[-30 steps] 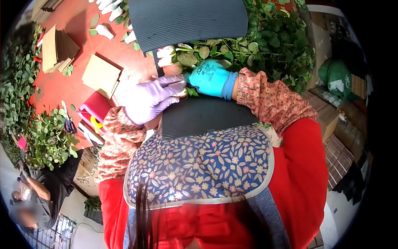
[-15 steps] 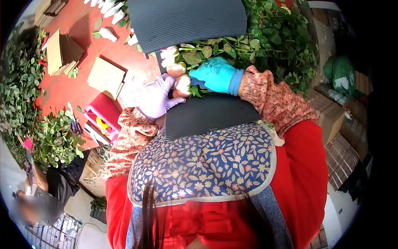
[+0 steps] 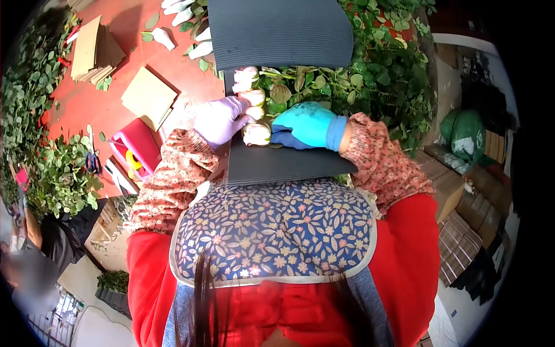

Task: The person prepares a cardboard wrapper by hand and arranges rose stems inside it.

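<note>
Several pale pink roses lie in a column on a dark ribbed sheet [image 3: 283, 166], heads to the left and leafy stems to the right. My left hand [image 3: 221, 120], in a lilac glove, has its bent fingers against the rose heads [image 3: 252, 97]; whether it grips one is hidden. In a turquoise and blue glove, my right hand [image 3: 306, 126] is closed around the stem just right of the lowest rose [image 3: 256, 134]. Another dark ribbed sheet [image 3: 282, 32] covers the upper part of the bunch.
Left on the red table [image 3: 191, 34] are cardboard pieces [image 3: 149, 97], a pink holder [image 3: 136, 146], scissors [image 3: 92, 157] and leafy stems [image 3: 60, 176]. White-wrapped heads [image 3: 178, 11] lie at the top. A person [image 3: 34, 272] is at lower left. Boxes [image 3: 442, 188] stand at right.
My left hand has drawn back from the lowest rose to the heads above. That rose, earlier hidden by my left hand, now lies exposed. My right hand has moved slightly down and right.
</note>
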A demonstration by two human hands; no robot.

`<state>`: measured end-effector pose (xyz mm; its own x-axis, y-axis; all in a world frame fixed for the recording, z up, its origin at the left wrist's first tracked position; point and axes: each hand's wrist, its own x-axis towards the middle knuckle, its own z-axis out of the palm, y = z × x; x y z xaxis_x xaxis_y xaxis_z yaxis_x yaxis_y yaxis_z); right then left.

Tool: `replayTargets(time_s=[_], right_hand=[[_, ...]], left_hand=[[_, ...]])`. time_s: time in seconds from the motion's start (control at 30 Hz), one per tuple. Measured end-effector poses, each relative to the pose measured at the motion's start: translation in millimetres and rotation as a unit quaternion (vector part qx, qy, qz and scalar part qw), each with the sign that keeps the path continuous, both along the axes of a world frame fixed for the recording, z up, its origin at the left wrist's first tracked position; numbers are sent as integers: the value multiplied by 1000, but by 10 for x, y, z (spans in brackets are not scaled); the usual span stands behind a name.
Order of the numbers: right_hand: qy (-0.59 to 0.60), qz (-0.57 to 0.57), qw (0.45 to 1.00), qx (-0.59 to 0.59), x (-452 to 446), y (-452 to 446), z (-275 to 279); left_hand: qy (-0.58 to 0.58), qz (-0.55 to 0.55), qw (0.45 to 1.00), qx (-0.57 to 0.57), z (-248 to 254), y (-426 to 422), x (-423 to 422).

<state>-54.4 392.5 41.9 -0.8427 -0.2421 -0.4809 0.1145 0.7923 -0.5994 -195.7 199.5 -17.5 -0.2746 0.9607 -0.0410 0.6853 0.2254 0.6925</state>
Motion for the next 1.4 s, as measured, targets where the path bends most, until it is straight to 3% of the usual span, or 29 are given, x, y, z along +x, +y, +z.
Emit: replayTargets(time_s=[0.1,0.13,0.4,0.47,0.53,0.57,0.63,0.7,0.8,0.83,0.87,0.93,0.97,1.0,1.07,1.1,1.17,1.27,1.33,1.37,1.4], right_hand=[[74,63,992,75,-27,-62,-207],[39,73,990,110,-37,-99,-240],[25,123,980,154,-74,-139,-298],[83,115,984,106,-54,-91,-313],[101,109,985,85,-26,-57,-331],[120,104,985,65,-21,-60,-341],[71,95,990,82,-63,-95,-288],[15,135,982,131,-89,-110,-272],[46,122,987,98,-44,-59,-289],[78,107,988,80,-19,-24,-306],[96,98,989,61,-15,20,-268],[74,46,995,44,-62,85,-79],[54,-3,998,25,-110,112,44],[37,-9,998,41,-156,97,190],[72,16,993,91,-133,54,10],[107,42,983,145,-121,31,-94],[97,91,973,189,-130,-34,-205],[122,111,951,262,-129,-83,-264],[129,112,950,261,-107,-73,-305],[135,120,948,260,-104,-60,-324],[117,138,952,247,-120,-33,-314]], left_hand=[[28,-9,1000,4,63,65,-33],[8,4,1000,-18,119,62,-12],[-74,22,997,-8,-85,-66,101],[-73,11,997,-18,-55,-108,79],[-58,34,997,-45,106,-197,51],[6,14,999,-48,239,-247,4],[101,17,994,-25,560,-253,-43],[141,-56,987,41,622,-213,-3],[81,-214,973,-6,478,-157,24],[83,-219,972,-4,453,-157,31],[-115,-116,986,-31,386,-181,71],[-277,-22,960,-29,195,-232,130],[-278,-20,960,-29,289,-175,125],[-384,60,912,-130,472,-76,110],[-474,134,839,-230,398,-87,114],[-513,110,840,-139,210,-146,127],[-545,82,833,-49,59,-218,128],[-388,46,895,-215,439,-116,87],[-386,-2,914,-123,322,-168,102],[-384,-5,915,-126,321,-162,117],[-490,49,866,-84,329,-140,152]])
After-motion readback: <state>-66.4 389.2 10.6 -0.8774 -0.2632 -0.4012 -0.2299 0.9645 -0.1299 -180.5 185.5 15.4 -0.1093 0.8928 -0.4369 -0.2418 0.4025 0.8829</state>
